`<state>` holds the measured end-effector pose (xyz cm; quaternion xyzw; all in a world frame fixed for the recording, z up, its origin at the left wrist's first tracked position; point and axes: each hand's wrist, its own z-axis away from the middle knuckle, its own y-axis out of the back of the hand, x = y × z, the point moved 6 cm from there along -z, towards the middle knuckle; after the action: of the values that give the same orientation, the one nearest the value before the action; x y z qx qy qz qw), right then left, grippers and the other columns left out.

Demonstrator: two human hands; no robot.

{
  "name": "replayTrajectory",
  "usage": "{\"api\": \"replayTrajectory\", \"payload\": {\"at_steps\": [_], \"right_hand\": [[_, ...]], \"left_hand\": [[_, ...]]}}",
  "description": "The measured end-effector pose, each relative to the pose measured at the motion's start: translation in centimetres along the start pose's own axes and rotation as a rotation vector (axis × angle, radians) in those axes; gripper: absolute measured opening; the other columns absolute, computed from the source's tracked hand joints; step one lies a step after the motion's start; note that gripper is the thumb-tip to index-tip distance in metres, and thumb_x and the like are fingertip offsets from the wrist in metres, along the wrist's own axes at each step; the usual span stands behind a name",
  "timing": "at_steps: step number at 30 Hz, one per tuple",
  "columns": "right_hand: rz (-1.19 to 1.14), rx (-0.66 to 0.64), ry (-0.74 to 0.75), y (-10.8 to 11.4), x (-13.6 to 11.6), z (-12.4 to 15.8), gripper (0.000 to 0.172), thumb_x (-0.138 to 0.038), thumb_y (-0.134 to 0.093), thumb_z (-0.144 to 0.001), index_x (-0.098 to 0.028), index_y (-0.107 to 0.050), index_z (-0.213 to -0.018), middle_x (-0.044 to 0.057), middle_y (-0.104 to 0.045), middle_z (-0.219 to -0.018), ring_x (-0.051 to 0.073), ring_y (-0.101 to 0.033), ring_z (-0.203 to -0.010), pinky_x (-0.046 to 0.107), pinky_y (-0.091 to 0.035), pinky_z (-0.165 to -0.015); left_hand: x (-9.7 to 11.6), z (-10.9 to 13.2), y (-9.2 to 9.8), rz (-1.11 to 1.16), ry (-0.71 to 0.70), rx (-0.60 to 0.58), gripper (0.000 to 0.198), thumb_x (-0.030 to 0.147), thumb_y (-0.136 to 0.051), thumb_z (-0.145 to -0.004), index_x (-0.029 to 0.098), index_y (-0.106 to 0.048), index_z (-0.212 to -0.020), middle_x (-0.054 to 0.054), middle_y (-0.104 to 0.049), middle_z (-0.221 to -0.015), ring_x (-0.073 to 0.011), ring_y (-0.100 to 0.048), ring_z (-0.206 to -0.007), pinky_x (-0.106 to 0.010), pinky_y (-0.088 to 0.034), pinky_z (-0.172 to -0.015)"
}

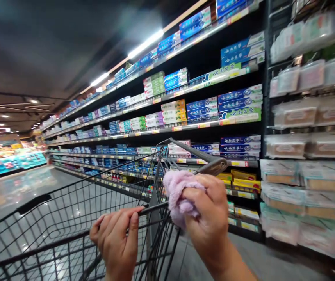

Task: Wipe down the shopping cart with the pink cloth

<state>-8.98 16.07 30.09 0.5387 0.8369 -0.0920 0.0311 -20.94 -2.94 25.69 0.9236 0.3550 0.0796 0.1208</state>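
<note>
A bunched pink-purple cloth is clenched in my right hand, pressed around a bar at the rear end of a black wire shopping cart. To its left, my left hand has its fingers curled over the cart's rim. A grey cart handle slants up just behind the cloth. The part of the bar under the cloth is hidden. Inside the basket, only wire mesh and the floor beneath it show.
Long shelves of boxed toothpaste run along the right side into the distance. Packaged goods on hooks hang at the far right, somewhat blurred. Shiny grey floor stretches left toward a bright display.
</note>
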Motion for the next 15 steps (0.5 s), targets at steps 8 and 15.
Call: {"api": "replayTrajectory", "payload": {"at_steps": [8, 15], "right_hand": [[-0.075, 0.041, -0.011, 0.4, 0.0, 2.0, 0.013, -0.016, -0.058, -0.09, -0.022, -0.069, -0.092, 0.006, -0.064, -0.102, 0.022, -0.058, -0.099, 0.04, -0.051, -0.091], [-0.037, 0.114, 0.122, 2.0, -1.7, 0.7, 0.02, -0.024, -0.053, -0.097, -0.021, -0.072, -0.092, 0.007, -0.066, -0.096, 0.021, -0.06, -0.092, 0.037, -0.052, -0.085]], "left_hand": [[-2.9, 0.3, 0.9, 0.022, 0.026, -0.097, 0.023, 0.039, -0.052, -0.097, 0.032, -0.073, -0.094, 0.001, -0.075, -0.089, -0.0247, -0.064, -0.09, -0.047, -0.032, -0.095], [-6.5, 0.5, 1.4, 0.026, 0.079, -0.207, 0.025, 0.044, -0.051, -0.096, 0.033, -0.073, -0.095, 0.001, -0.077, -0.097, -0.026, -0.066, -0.097, -0.048, -0.035, -0.099]]}}
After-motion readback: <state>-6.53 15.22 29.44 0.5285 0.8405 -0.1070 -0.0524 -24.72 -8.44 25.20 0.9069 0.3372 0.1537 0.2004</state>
